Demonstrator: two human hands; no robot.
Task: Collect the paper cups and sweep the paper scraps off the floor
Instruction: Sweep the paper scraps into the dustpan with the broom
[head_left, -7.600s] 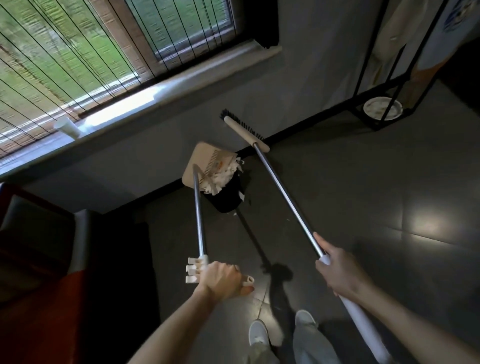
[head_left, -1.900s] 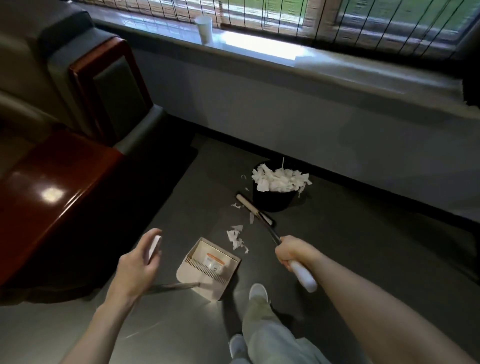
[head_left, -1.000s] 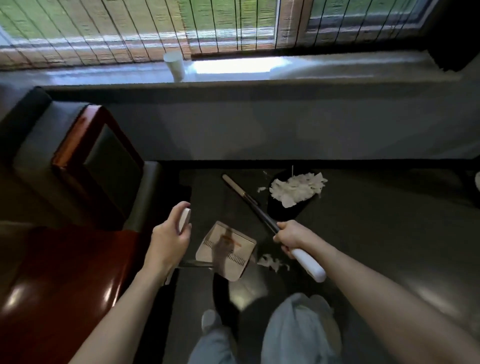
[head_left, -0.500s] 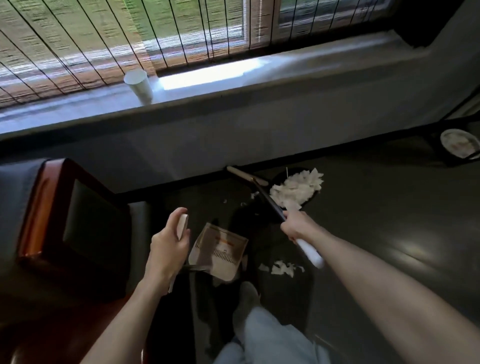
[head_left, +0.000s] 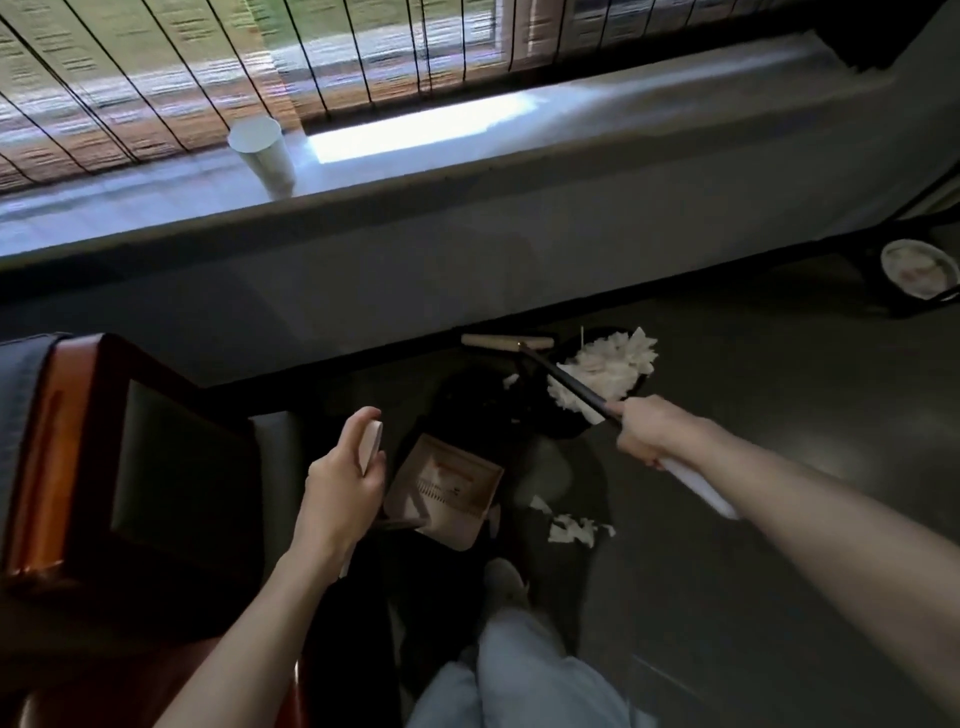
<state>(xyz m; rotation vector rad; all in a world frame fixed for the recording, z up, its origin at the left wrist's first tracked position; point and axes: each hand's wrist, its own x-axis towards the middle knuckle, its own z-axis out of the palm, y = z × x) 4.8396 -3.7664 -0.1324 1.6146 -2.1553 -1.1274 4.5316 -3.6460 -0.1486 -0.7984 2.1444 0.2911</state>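
White paper scraps (head_left: 574, 530) lie on floor just beside dustpan (head_left: 447, 491) | left hand (head_left: 343, 478) grips its handle, right hand (head_left: 647, 428) grips broom (head_left: 506, 343) | sweeping step; next, probably, brush scraps into pan | paper cup (head_left: 262, 153) stands on windowsill (head_left: 467, 156)

The paper cup (head_left: 262, 153) is plain white and the sill (head_left: 519, 150) under it pale grey. The blind (head_left: 156, 78) is straw-brown, striped with thin black cords. The floor (head_left: 779, 415) is dark grey with a dull shine. The paper scraps (head_left: 571, 530) are white, as is the heap (head_left: 608, 364) in the black bin (head_left: 566, 428). The dustpan (head_left: 447, 488) is beige with a small orange label. The broom (head_left: 571, 385) has a tan head, a dark shaft and a white end. The chair (head_left: 52, 441) is reddish-brown with dark padding. The trousers (head_left: 519, 675) are pale blue.
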